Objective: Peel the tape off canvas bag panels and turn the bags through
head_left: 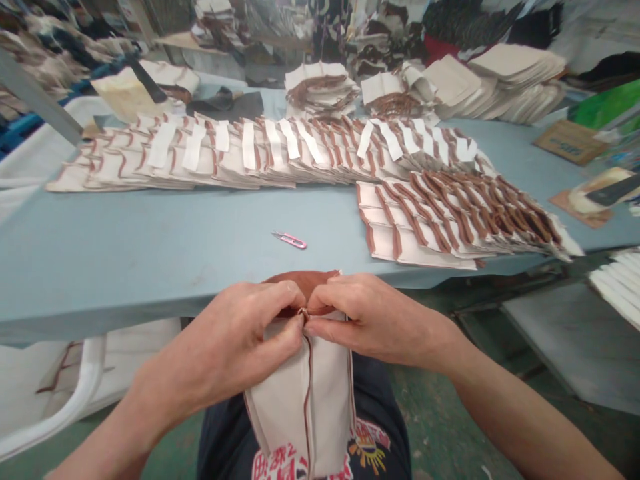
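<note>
While both hands work close together at the person's lap, a cream cloth bag (283, 413) with a brown seam (309, 407) hangs upright between them, its mouth toward the table and its lower part over dark clothing (383, 400). Clock directions are read from the bag's mouth, with 12 o'clock pointing away from the person. The left hand (243, 337), at 9 o'clock, is closed in a pinch, thumb and forefinger gripping the rim where the seam meets it. The right hand (373, 320), at 3 o'clock, pinches the same rim from the other side, so that the fingertips of both nearly meet. Brown lining (300, 277) shows beyond them at 12 o'clock.

Near 12 o'clock, pink thread snips (290, 240) lie on the blue-covered table (190, 227). Farther off, from about 10 to 1 o'clock, stretches a long row of overlapping cream cloth pieces (233, 157) with brown edges, white strips (249, 145) laid across its top. At 2 o'clock lies a shorter, similar row (440, 223), with a cardboard box (570, 141) well beyond it. Between 8 and 9 o'clock, below the table's edge, curves a white tube (89, 380).
</note>
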Demonstrator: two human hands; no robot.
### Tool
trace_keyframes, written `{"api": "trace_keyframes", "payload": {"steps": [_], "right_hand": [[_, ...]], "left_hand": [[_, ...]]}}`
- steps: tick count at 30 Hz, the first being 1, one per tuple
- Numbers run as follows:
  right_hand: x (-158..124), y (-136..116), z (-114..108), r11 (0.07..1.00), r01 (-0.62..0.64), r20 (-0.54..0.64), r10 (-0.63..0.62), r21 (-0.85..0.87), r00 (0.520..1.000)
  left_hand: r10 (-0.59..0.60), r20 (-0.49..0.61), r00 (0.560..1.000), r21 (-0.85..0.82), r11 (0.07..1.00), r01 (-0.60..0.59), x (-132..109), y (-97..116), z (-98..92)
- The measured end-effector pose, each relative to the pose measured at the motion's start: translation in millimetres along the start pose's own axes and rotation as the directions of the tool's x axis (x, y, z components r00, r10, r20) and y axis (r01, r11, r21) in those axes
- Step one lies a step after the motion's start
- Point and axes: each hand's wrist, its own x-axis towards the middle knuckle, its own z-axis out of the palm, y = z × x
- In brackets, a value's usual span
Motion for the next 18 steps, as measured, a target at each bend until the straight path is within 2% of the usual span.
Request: {"api": "trace_keyframes", "payload": {"steps": [7, 11, 15, 18], "right_hand": [[-5.4, -2.2, -4.2, 0.98, -0.042, -0.043, 0.052, 0.197, 0.998], [-7.1, -1.8, 1.1, 0.999, 0.005, -0.101, 0.0, 0.054, 0.995], [-6.6, -0.9, 7.1, 0.982, 0.141, -0.178, -0.162, -0.126, 0.971], [-6.7, 0.1, 9.4, 0.953, 0.209, -0.186, -0.25, -0.218, 0.95]], "left_hand": [[-0.139, 0.056, 0.989, -0.253, 0.956, 0.148, -4.2, -10.5, 5.0], [-0.136, 0.096, 0.986, -0.272, 0.949, 0.157, -5.1, -12.2, 5.6], [-0.143, 0.116, 0.983, -0.268, 0.948, 0.169, -7.8, -11.8, 3.7], [-0.138, 0.104, 0.985, -0.272, 0.949, 0.162, -10.2, -11.4, 3.4]]}}
